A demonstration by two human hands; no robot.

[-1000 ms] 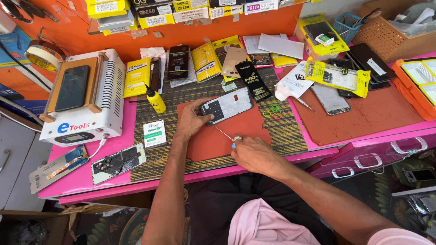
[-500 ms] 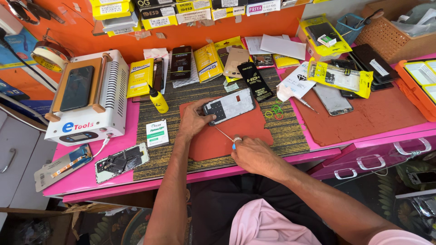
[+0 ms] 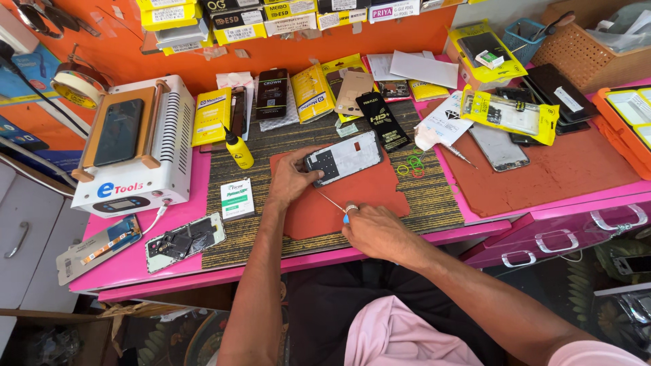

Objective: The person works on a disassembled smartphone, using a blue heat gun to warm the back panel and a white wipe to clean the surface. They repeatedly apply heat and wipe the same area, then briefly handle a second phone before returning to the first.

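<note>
An opened phone frame (image 3: 344, 157) lies tilted on a red-orange mat (image 3: 366, 196) in the middle of the bench. My left hand (image 3: 290, 179) rests on the mat and pinches the frame's left end with thumb and fingers. My right hand (image 3: 376, 230) sits at the near edge of the mat and grips a thin screwdriver (image 3: 332, 202) with a blue handle. Its metal tip points up-left toward the frame's lower left corner.
A white heating machine (image 3: 139, 149) with a phone on top stands at the left, with a small yellow bottle (image 3: 238, 149) beside it. A broken phone panel (image 3: 184, 240) and a screen part (image 3: 100, 247) lie near the front edge. Packaged parts, another phone (image 3: 498, 146) and coloured rubber bands (image 3: 411, 165) are to the right.
Both hands stay on the phone frame and the screwdriver. The view has shifted slightly; nothing on the bench has visibly moved.
</note>
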